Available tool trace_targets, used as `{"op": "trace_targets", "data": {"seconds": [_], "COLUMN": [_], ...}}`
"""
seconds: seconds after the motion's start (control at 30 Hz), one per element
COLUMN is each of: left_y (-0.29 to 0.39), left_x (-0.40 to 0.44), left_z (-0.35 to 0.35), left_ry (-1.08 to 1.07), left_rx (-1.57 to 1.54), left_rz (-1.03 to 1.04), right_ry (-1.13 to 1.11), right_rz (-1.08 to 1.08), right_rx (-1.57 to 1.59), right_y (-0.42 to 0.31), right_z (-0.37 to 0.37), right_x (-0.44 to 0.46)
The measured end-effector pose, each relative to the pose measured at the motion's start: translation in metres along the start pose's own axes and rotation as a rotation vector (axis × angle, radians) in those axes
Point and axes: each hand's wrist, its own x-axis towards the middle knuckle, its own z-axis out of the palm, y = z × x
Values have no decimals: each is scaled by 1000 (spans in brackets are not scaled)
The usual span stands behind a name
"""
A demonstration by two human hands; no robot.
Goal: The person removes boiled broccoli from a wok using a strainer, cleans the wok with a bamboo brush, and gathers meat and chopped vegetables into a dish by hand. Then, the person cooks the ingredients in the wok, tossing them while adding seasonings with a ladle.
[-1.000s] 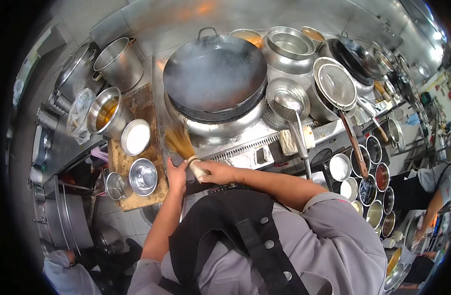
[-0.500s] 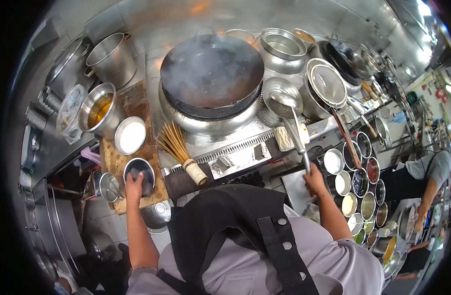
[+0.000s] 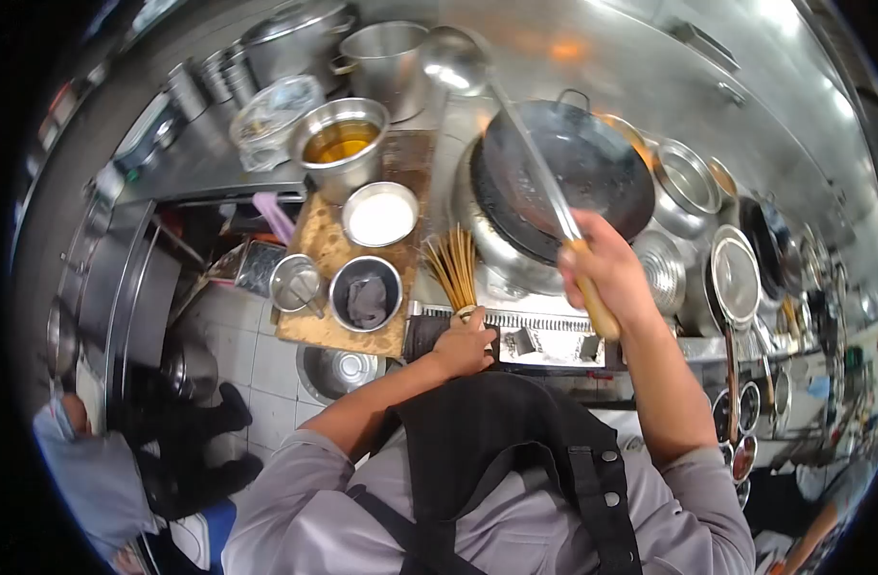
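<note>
My right hand is closed around the wooden handle of a steel ladle. The ladle is raised across the wok, its bowl up to the left above the back of the counter. My left hand has its fingers wrapped around the bound end of a bamboo wok brush, whose bristles point up toward the stove. The wok sits on a round steel burner ring. Left of the brush, a dark grey cloth lies in a round bowl on a wooden board.
On the wooden board stand a pot of yellow oil, a bowl of white contents and a small steel pot. Strainers and bowls line the right. A person is at lower left, another at far right.
My left hand has left the bowl with the cloth and taken hold of the bamboo brush. My right hand has raised the ladle over the stove. The view has turned left.
</note>
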Motion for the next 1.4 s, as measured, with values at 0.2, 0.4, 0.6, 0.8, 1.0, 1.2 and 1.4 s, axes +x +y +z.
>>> {"op": "trace_targets", "data": {"seconds": [0.2,0.4,0.6,0.8,1.0,1.2,1.4], "left_y": [-16,-23,-15,21,76,147,169], "left_x": [-42,-108,-160,-135,-29,106,194], "left_z": [-32,-23,-1,-20,-54,-98,-66], "left_ry": [24,525,723,753,653,688,714], "left_rx": [-74,-231,-433,-622,-593,-344,130], "left_rz": [-199,-162,-302,-381,-91,245,223], "right_ry": [-273,-319,-562,-438,0,268,387], "right_rz": [88,301,390,161,60,34,81], "right_rx": [-99,279,1110,757,-26,-102,-398], "right_y": [-3,36,70,18,-2,80,161], "right_z": [95,126,40,-99,-187,-237,-315], "right_x": [141,190,182,84,24,-38,-156]}}
